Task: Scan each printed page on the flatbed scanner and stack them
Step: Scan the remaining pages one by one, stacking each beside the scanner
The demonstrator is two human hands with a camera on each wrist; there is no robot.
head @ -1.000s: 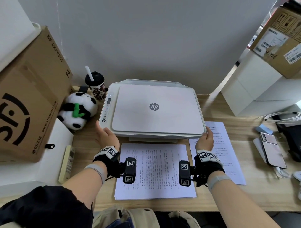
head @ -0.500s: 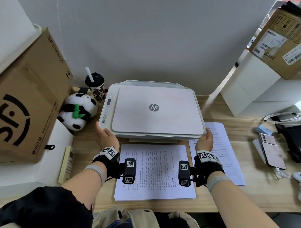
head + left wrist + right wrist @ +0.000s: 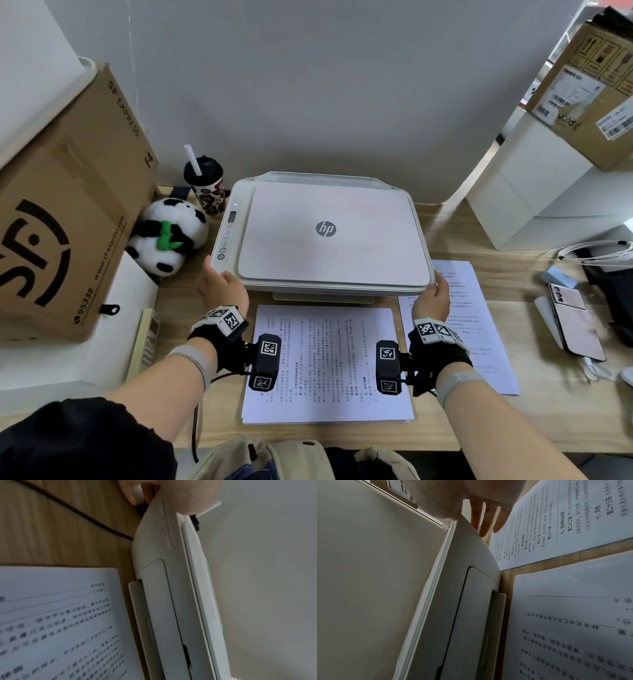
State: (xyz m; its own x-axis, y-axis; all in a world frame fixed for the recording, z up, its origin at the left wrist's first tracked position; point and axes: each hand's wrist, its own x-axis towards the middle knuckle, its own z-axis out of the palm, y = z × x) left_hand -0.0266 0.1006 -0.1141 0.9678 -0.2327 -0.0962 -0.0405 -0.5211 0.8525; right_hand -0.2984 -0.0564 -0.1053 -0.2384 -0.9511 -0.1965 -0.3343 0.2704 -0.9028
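The white HP flatbed scanner (image 3: 325, 233) sits at the middle of the wooden desk with its lid down. My left hand (image 3: 222, 286) rests on its front-left corner (image 3: 154, 536), the palm over the edge and a finger beside it. On the front-right corner lies my right hand (image 3: 433, 296), its fingers (image 3: 486, 520) straight along the scanner's side. A stack of printed pages (image 3: 325, 363) lies flat right in front of the scanner, between my wrists. One printed page (image 3: 479, 329) lies to the scanner's right, partly under my right hand.
A big cardboard box (image 3: 61, 222), a panda plush (image 3: 171, 236) and a lidded cup (image 3: 205, 185) crowd the left. White boxes (image 3: 548, 192), a coiled cable (image 3: 596, 253) and a phone (image 3: 575, 325) sit at the right. A black cord (image 3: 68, 507) runs beside the scanner's left corner.
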